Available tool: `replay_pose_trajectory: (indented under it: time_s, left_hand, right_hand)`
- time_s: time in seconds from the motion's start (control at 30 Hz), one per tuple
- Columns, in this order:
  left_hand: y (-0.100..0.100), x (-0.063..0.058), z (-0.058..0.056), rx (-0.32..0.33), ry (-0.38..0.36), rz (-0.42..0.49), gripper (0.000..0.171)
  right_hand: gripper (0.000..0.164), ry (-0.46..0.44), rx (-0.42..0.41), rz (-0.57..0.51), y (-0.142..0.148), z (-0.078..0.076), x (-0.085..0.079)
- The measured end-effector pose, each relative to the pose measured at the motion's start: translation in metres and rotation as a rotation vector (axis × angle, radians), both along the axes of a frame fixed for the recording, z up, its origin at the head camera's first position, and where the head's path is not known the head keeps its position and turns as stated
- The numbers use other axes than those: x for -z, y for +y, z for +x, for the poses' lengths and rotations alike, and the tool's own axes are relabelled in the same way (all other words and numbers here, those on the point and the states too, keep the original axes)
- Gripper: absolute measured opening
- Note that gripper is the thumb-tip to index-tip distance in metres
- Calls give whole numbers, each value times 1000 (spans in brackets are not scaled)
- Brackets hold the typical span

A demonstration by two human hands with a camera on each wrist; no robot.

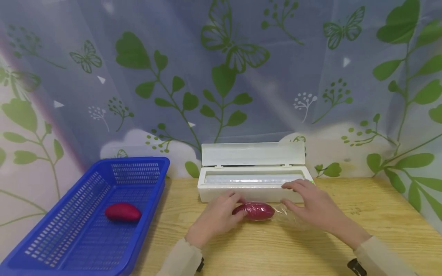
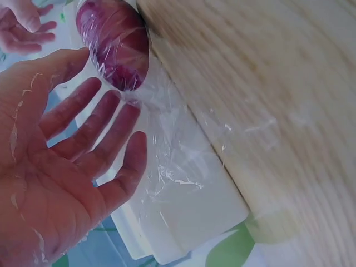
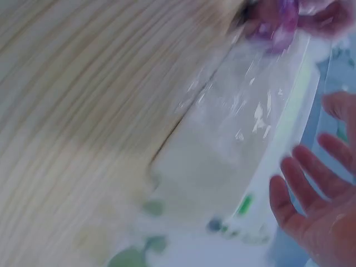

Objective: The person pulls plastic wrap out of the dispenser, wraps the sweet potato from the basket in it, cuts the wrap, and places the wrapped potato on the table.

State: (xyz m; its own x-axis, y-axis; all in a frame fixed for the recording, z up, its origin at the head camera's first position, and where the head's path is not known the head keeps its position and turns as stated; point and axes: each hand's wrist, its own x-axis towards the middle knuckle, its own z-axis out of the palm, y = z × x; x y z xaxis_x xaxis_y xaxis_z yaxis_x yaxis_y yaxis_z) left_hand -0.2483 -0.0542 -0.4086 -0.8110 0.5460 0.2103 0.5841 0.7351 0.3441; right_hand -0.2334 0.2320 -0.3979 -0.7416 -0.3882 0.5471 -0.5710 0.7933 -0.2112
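A red-purple sweet potato (image 1: pixel 257 211) wrapped in clear cling film lies on the table in front of the white cling film box (image 1: pixel 252 195). My left hand (image 1: pixel 221 214) is at its left end, thumb and fingertips right at the wrapped skin. In the left wrist view the fingers of that hand (image 2: pixel 78 150) are loosely bent and spread. Loose film (image 2: pixel 178 144) trails from the end of the sweet potato. My right hand (image 1: pixel 315 207) is held apart from it, beside the box's right end, with relaxed fingers and nothing gripped.
The box's lid (image 1: pixel 252 154) stands raised at the back, with a film roll (image 1: pixel 255 179) inside. On the left, a blue plastic basket (image 1: pixel 145 226) holds another sweet potato (image 1: pixel 123 212). A patterned curtain (image 1: pixel 269 96) hangs behind the wooden table (image 1: pixel 262 253).
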Motion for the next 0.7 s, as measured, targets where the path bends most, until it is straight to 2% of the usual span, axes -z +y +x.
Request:
replay_pose_trajectory:
  time_s: [0.1, 0.17, 0.27, 0.33, 0.43, 0.57, 0.7]
  left_hand:
    - [-1, -4, -1, -1, 6, 28, 22]
    - [-1, -7, -2, 14, 23, 57, 19]
    - [4, -13, -5, 59, 34, 123, 17]
    - [10, -19, -8, 91, 29, 155, 18]
    - [21, -27, -15, 123, 15, 173, 19]
    - [39, -35, -27, 177, 18, 153, 19]
    - [60, -40, -40, 236, 36, 115, 21]
  right_hand:
    - [48, 14, 65, -93, 23, -5, 0]
    - [56, -53, 93, -162, 38, -10, 1]
    - [71, -222, 117, -223, 56, -18, 4]
    - [80, -322, 117, -232, 64, -23, 8]
    - [90, -418, 87, -224, 71, -30, 17]
    - [94, -477, 51, -261, 76, -37, 27]
    - [92, -500, 34, -300, 80, -44, 33]
